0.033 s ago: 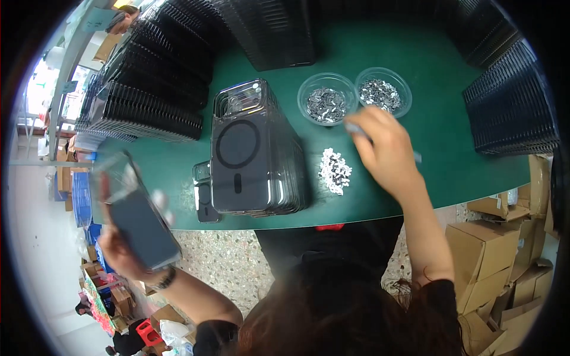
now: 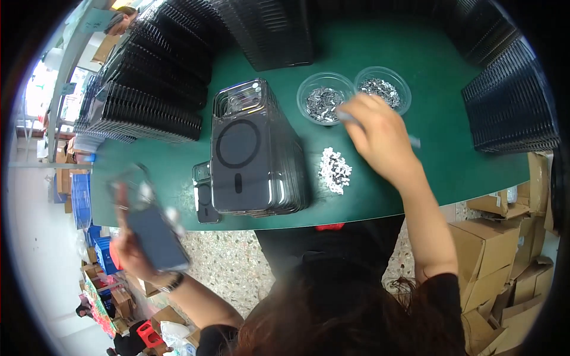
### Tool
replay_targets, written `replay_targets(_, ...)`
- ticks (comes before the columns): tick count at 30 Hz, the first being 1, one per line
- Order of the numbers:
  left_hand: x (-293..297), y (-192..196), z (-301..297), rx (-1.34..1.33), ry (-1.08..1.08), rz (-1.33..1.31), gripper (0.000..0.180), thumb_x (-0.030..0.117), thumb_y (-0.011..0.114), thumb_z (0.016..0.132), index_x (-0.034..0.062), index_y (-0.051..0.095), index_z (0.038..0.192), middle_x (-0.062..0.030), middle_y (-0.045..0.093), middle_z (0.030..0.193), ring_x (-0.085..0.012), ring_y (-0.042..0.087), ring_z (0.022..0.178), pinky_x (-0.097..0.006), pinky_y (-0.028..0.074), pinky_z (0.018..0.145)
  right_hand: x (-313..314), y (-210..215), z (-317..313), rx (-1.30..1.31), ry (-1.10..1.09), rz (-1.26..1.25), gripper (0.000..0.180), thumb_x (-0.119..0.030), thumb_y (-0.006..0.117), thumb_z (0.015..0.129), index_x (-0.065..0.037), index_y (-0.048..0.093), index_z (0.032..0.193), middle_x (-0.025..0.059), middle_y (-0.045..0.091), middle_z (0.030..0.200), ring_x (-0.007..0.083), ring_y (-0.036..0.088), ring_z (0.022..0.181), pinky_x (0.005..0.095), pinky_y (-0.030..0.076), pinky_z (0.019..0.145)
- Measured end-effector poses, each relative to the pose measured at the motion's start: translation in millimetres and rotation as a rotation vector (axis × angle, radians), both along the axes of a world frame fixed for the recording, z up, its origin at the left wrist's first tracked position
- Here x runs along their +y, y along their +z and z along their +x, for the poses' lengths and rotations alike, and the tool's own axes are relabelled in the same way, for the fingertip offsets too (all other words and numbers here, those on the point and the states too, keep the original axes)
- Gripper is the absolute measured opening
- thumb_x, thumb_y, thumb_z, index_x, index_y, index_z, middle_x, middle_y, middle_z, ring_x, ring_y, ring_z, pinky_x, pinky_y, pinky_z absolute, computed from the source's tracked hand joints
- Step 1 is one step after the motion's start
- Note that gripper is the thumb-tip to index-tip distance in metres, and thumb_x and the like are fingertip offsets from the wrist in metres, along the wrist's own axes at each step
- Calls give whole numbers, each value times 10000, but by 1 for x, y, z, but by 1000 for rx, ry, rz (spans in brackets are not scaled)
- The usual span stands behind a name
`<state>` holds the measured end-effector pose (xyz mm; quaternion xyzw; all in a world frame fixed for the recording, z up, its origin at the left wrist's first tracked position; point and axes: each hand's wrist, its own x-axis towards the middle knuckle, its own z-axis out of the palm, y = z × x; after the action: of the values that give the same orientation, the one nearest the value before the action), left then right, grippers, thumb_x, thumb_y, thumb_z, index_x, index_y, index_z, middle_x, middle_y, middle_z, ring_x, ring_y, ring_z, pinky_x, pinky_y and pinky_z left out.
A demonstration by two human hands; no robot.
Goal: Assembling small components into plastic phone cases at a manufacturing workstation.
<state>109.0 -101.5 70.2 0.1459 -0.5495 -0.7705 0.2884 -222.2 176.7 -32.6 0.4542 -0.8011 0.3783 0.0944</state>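
Note:
My left hand [image 2: 132, 252], blurred by motion, grips a dark translucent phone case [image 2: 159, 237] with a clear camera end, off the table's left front edge. My right hand [image 2: 380, 127] is closed around a slim grey tool, whose kind I cannot make out; its back end [image 2: 415, 142] sticks out beyond the palm. The fingertips are at the near rim of the left clear cup [image 2: 325, 77], which holds small dark and silvery pieces. A second clear cup [image 2: 383, 71] of similar pieces is partly hidden behind the hand. Nearer lies a loose pile of small white and black pieces [image 2: 335, 172].
A tall stack of dark phone cases [image 2: 237, 172] stands mid-table, with a smaller case [image 2: 205, 193] lying left of it. Stacks of black trays [image 2: 148, 107] line the left, more [image 2: 510, 101] the right. Cardboard boxes [image 2: 487, 249] sit at the lower right. Another person [image 2: 120, 22] is at the upper left.
My left hand has shifted right and slightly down with the phone case. My right hand has moved a little up and left, to the left cup's rim.

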Motion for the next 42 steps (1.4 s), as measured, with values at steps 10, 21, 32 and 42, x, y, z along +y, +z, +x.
replay_targets(10,75,-111,55,-824,-144,-218,406,106,509,1088,6,557,1478,-41,685,1147,-99,604,1039,-255,483,954,-89,7,-54,51,109,856,196,-52,695,862,-31,779,1038,222,751,1073,387,699,1091,483,572,941)
replay_targets(21,141,-106,-63,-639,-596,-838,236,141,569,1057,82,683,1255,-196,727,1107,-417,693,1034,-453,561,886,-52,-6,-57,61,82,505,257,-110,751,879,-7,749,1115,200,745,1059,411,690,1035,486,546,910)
replay_targets(32,159,-103,-96,-687,-598,-759,170,141,605,1039,-5,679,1082,-228,732,933,-444,704,894,-465,545,768,64,13,94,-355,367,274,113,-23,768,792,-44,704,884,57,698,928,252,627,849,375,530,731)
replay_targets(42,173,-118,-97,-657,-692,-712,159,119,609,1041,-27,661,1080,-240,710,885,-434,688,814,-446,527,721,85,-11,108,-301,385,408,153,-44,726,797,-58,686,944,29,708,1017,259,629,889,398,544,723)
